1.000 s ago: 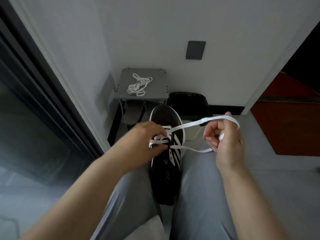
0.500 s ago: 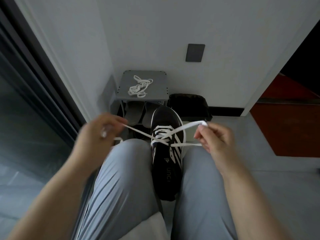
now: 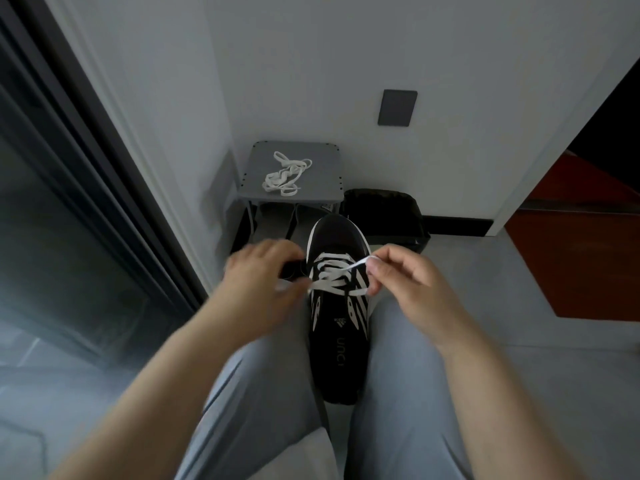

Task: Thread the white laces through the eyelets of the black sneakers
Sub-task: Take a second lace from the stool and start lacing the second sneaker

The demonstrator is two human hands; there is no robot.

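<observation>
two bare hands work at one black low sneaker with white side stripes, which lies toe-away, wedged between the person's thighs in light grey trousers. a flat white lace criss-crosses through the eyelets on the front part of the sneaker.

the right hand sits at the right of the sneaker with fingers curled. its thumb and forefinger pinch one end of the lace beside the toe-side rows, and the strand runs from that pinch down-left into the lacing. the left hand is at the left side, blurred by motion. its fingers are curled and the other strand runs from the eyelets straight into its fingertips, so it grips that end, though the exact pinch cannot be made out. the hands are apart, one on each side of the sneaker.

beyond the toe, a small grey metal shoe rack stands against the white wall, with a second loose white lace heaped on its top. grey slippers sit under that top. a black bag is just right of the rack, below a dark grey rectangular wall plate. a dark-framed glass door fills the left side, and an orange-red surface shows at the right.
</observation>
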